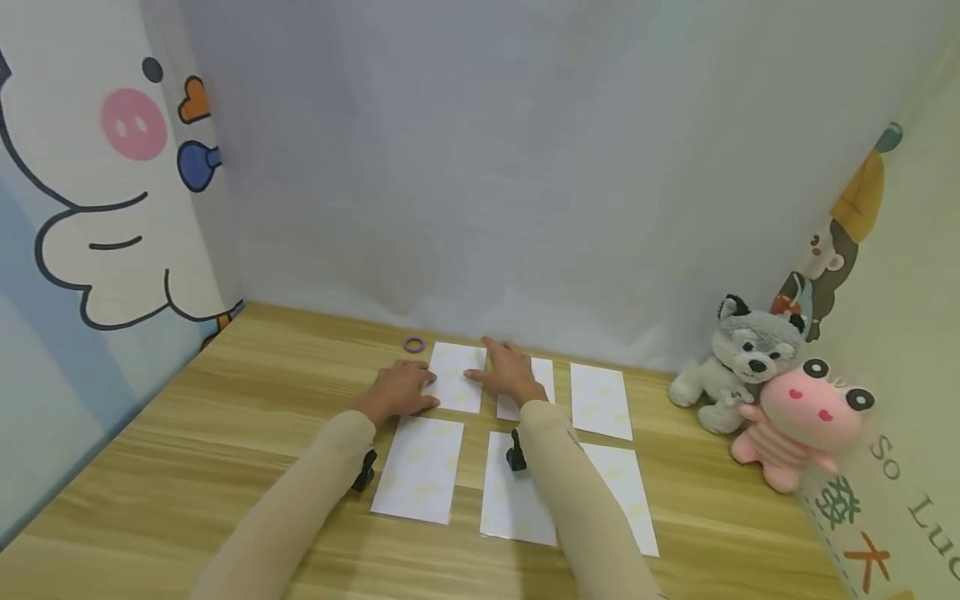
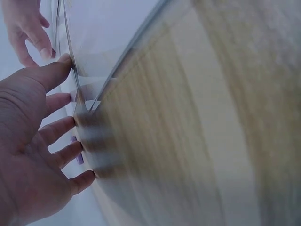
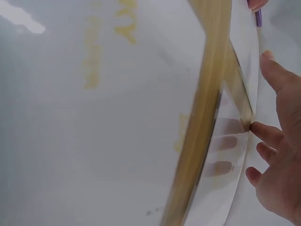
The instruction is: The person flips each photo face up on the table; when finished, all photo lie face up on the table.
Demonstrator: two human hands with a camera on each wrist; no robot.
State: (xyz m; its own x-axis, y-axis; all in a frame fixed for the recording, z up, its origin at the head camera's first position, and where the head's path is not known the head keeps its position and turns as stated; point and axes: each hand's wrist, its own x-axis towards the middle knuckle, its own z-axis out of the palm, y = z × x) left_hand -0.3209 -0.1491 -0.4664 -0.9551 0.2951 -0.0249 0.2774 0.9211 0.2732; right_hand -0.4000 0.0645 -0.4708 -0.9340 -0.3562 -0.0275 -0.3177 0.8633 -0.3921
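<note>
My left hand (image 1: 399, 390) is at the left edge of the back-left white sheet (image 1: 452, 362), its fingers spread. In the left wrist view, the thumb reaches that sheet's edge and the other fingertips meet the wood beside it. My right hand (image 1: 512, 372) lies over the back-middle sheet (image 1: 544, 377), which it partly hides, and its thumb extends over the back-left sheet. Loosely spread fingers (image 3: 268, 135) show in the right wrist view, with nothing gripped. The sheets are glossy, with faint yellow lettering.
More white sheets lie on the wooden table (image 1: 300, 417): back right (image 1: 601, 402), front left (image 1: 420, 471), front middle (image 1: 513, 504) and front right (image 1: 626, 492). A purple ring (image 1: 413, 338) lies behind my left hand. A plush husky (image 1: 757, 350) and a pink plush frog (image 1: 806, 417) sit at right.
</note>
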